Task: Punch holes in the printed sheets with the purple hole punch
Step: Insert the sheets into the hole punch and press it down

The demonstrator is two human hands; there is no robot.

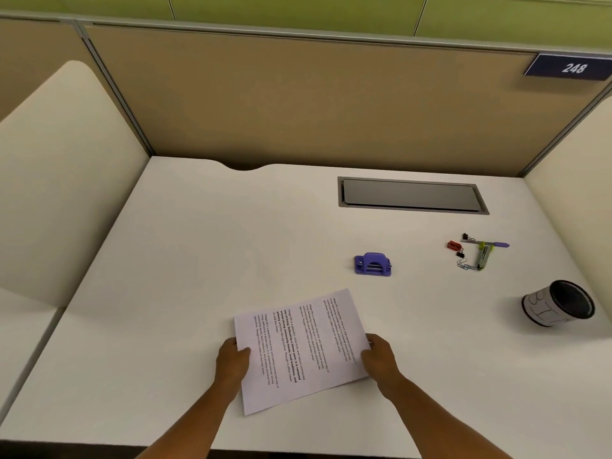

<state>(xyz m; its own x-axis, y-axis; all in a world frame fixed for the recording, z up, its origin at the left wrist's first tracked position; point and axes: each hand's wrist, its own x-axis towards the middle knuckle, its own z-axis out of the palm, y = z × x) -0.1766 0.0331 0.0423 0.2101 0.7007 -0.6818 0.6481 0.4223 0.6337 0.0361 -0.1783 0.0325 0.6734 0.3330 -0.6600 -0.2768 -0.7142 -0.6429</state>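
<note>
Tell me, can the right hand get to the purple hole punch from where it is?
Probably yes, but not at once: the right hand grips the edge of the printed sheets, as does the left hand. The purple hole punch stands beyond on the bare desk, nothing between.

I reached both bare forearms forward. My left hand (pixel 231 359) curled its thumb over one edge of something thin, and my right hand (pixel 379 356) pinched the opposite edge.
</note>
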